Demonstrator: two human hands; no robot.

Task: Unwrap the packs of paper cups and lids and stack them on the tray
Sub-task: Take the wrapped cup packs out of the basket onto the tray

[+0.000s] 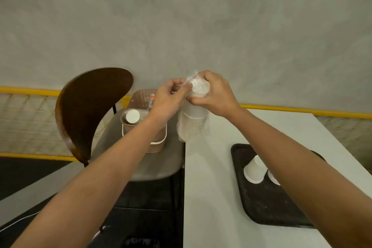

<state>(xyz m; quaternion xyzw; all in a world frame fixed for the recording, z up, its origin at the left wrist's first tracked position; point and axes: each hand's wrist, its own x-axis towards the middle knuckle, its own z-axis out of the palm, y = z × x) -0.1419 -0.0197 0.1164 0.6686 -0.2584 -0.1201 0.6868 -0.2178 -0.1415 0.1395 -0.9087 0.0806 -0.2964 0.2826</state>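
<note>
Wrapped cup stack (193, 121) held upright at the tabletop (211, 187) edge
The right hand (216, 96) grips its top, bases up (long axis vertical); the left hand (168, 99) pinches the plastic wrap (191, 76) there.

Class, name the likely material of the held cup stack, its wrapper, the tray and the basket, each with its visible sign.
Clear crinkled wrapper: thin plastic film, glossy; see-through, creased.
White cup stack: likely paper; matt, ribbed rims.
Black rectangular tray: probably hard plastic, matt; scuffed.
Brown lattice basket: moulded plastic or rattan, unclear; woven-look holes.
</note>
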